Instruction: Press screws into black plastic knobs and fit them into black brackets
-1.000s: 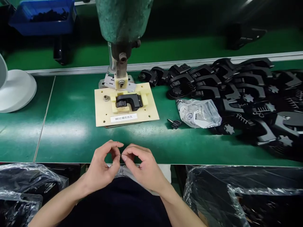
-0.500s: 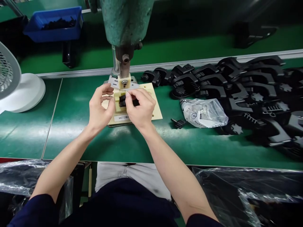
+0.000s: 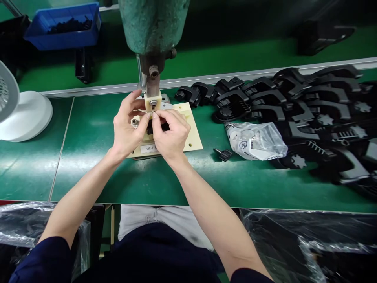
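Note:
My left hand (image 3: 128, 127) and my right hand (image 3: 172, 131) meet fingertip to fingertip just under the press head. Both are closed in a pinch, and the small thing at their tips is too tiny to name. Right below, a black plastic part (image 3: 150, 128) sits in the cream fixture (image 3: 194, 135), partly hidden by my fingers. Above my fingertips is the cream block (image 3: 153, 103) with a bolt in it, at the lower end of the green press (image 3: 154, 27). A printed label (image 3: 147, 149) is on the front of the fixture.
Several black plastic assemblies (image 3: 265, 96) crowd the right side of the green table. Nearer lie a clear plastic bag (image 3: 255, 141) and a small black knob with a metal stem (image 3: 224, 155). A white fan (image 3: 32, 116) stands left; a blue bin (image 3: 63, 37) is behind.
My left hand has moved in to the right, and its thumb and finger now pinch beside my right fingertips. My right hand stays pinched, shifted slightly left.

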The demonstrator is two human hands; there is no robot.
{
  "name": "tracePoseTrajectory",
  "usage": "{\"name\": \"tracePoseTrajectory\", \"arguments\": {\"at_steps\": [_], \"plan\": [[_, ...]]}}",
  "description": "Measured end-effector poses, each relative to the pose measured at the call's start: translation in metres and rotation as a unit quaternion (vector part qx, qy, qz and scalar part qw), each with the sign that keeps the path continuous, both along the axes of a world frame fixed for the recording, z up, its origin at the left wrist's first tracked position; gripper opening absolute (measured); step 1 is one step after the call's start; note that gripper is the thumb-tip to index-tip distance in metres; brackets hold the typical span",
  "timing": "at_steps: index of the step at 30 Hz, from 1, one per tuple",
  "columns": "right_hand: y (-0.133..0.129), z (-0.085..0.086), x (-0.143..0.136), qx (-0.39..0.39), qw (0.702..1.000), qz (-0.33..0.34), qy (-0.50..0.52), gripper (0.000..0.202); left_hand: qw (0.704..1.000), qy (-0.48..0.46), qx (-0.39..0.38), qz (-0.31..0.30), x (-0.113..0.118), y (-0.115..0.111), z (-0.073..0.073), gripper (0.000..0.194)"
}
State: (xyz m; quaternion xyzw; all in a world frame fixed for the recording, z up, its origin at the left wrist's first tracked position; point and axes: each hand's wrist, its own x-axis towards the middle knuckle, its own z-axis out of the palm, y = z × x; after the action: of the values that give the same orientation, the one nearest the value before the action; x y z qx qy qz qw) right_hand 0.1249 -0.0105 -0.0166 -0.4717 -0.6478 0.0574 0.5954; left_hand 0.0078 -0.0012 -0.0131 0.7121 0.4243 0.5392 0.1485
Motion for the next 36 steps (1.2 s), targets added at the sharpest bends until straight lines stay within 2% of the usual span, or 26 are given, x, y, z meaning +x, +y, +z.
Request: {"name": "tracePoseTrajectory", "arguments": {"at_steps": [5, 13, 22, 28, 32, 34, 36], "plan": [[0.000, -0.003, -0.004, 0.002, 0.999, -0.040, -0.025, 0.023, 0.999, 0.023, 0.036, 0.015, 0.002, 0.007, -0.001, 0.052], [0.007, -0.011, 0.001, 0.052, 0.990, -0.086, -0.096, 0.026, 0.997, -0.007, 0.055, 0.053, 0.011, 0.006, -0.002, 0.050], [0.006, 0.000, 0.006, -0.019, 0.998, -0.054, -0.008, 0.022, 0.999, 0.029, 0.019, 0.041, 0.002, 0.004, 0.011, 0.053], [0.005, 0.005, 0.008, -0.031, 0.999, -0.030, -0.026, 0.019, 0.998, 0.039, 0.022, 0.043, 0.003, 0.004, 0.017, 0.051], [-0.001, 0.020, 0.029, -0.035, 0.999, 0.014, -0.035, 0.012, 0.998, 0.029, 0.028, 0.051, 0.005, 0.004, 0.019, 0.049], [-0.002, 0.037, 0.048, -0.027, 0.999, 0.013, -0.027, 0.011, 0.998, 0.025, 0.014, 0.055, 0.006, 0.004, 0.020, 0.051], [0.002, 0.061, 0.071, -0.004, 1.000, -0.004, -0.006, 0.011, 0.998, 0.020, -0.004, 0.059, 0.006, 0.001, 0.022, 0.051]]}}
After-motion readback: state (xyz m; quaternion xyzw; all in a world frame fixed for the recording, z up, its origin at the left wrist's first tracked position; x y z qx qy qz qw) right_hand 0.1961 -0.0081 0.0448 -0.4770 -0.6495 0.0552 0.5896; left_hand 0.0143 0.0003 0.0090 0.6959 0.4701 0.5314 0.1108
